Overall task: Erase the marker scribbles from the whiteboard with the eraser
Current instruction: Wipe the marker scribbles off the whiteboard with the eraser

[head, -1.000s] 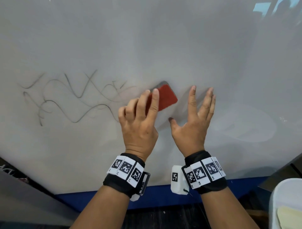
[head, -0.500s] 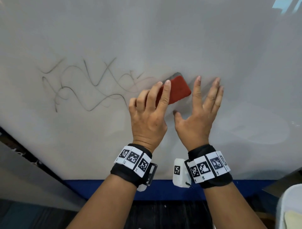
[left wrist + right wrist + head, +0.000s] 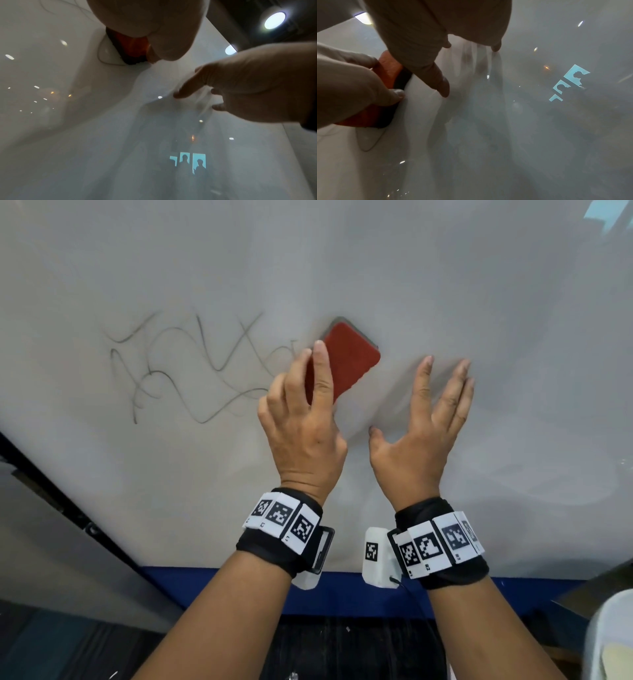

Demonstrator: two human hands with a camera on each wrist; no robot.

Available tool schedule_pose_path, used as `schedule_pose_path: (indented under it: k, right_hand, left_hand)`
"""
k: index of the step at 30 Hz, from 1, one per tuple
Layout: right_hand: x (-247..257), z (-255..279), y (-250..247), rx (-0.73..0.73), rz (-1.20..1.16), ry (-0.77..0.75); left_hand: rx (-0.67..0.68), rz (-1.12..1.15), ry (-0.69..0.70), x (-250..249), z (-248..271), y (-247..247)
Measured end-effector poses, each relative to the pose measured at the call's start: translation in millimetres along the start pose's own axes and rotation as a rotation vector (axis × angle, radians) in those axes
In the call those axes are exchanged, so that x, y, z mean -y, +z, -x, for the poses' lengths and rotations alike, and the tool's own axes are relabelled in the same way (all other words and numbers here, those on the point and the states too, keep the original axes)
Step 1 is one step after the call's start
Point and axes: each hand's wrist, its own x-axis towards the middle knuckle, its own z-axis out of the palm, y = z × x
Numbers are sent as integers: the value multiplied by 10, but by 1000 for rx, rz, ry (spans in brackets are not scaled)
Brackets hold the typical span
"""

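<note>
Right now your left hand (image 3: pixel 303 436) grips the red eraser (image 3: pixel 346 361), fingers curled over its left side, felt face flat against the whiteboard (image 3: pixel 445 285). Your right hand (image 3: pixel 416 445) is spread wide, fingertips (image 3: pixel 444 93) touching the board just right of the eraser and holding nothing. Left of the eraser the scribbles (image 3: pixel 191 371) start right at its edge. Bare board stretches far and right; the blue bottom edge (image 3: pixel 342 590) runs near your wrists.
</note>
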Motion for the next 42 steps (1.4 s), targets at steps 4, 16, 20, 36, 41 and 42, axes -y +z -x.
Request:
schedule_pose_path:
  k: [4, 16, 20, 36, 41, 42]
  right_hand:
    - [83, 40, 28, -33, -68, -40]
    - [150, -22, 30, 73, 149, -119]
    - [162, -19, 38, 68, 152, -107]
    - [179, 2, 51, 36, 106, -94]
    - [177, 8, 63, 28, 101, -93]
    - [178, 9, 65, 31, 98, -89]
  left_hand:
    - [-4, -58, 168, 80, 154, 104]
    - [59, 0, 57, 112, 198, 28]
    - [-41, 37, -114, 106, -107, -58]
    - [-19, 8, 171, 353, -45, -113]
    - [-20, 12, 258, 503, 32, -104]
    - [-26, 22, 230, 494, -9, -131]
